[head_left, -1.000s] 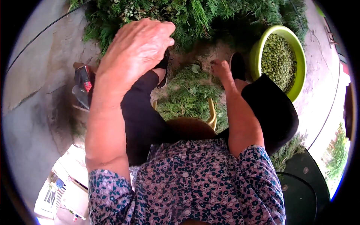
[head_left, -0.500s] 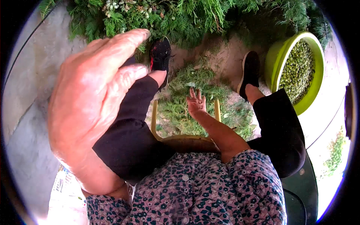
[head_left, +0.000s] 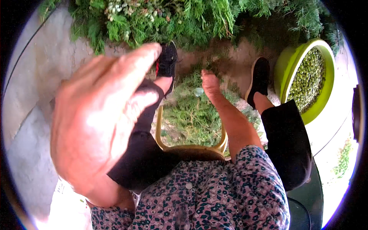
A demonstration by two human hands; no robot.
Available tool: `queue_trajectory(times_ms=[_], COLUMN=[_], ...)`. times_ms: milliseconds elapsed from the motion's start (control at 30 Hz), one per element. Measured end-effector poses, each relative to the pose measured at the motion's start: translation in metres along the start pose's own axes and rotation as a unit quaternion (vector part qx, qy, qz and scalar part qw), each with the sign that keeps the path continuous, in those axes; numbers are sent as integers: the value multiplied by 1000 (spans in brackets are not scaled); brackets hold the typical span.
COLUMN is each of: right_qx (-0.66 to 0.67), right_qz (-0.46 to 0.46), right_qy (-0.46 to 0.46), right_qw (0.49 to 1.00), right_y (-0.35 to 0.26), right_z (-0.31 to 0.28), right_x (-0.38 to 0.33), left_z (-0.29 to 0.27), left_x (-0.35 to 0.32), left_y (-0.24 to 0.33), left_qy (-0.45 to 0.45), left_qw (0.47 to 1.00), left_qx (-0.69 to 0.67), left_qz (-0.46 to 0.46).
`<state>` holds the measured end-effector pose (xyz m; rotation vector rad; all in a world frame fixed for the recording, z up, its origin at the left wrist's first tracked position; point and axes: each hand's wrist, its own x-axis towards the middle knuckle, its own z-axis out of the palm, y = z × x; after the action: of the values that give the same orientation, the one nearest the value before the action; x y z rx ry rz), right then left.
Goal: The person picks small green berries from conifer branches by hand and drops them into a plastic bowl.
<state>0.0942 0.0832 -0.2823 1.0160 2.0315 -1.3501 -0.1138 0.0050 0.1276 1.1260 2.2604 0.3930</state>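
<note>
My left hand is raised large and close to the view, its fingers stretched out and its thumb apart. Nothing shows in it, though the palm side is partly hidden. Lower down between my feet, my right hand has its fingers curled closed; what they hold, if anything, cannot be made out. Loose green conifer sprigs lie under and beside it, inside and beyond a yellow U-shaped rim. A small pale piece lies just left of my right wrist.
Cut conifer branches are heaped along the far side. To the right of my right shoe stands a lime-green tub holding many small green cones or seeds. A dark cable runs at the far left.
My right hand has moved farther away and its spread fingers have closed. My left hand stays raised, shifted slightly right and down.
</note>
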Motion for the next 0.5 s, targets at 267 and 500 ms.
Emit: queue_trajectory(times_ms=[267, 500], right_qx=[-88, 508], right_qz=[-127, -59], right_qy=[186, 351], right_qw=[970, 784], right_y=[-7, -87], right_z=[-13, -202], right_x=[5, -49], left_z=[-6, -8], left_x=[10, 12], left_y=[19, 15], left_qy=[14, 2], left_qw=[999, 996], left_qx=[43, 83], left_qz=[15, 25])
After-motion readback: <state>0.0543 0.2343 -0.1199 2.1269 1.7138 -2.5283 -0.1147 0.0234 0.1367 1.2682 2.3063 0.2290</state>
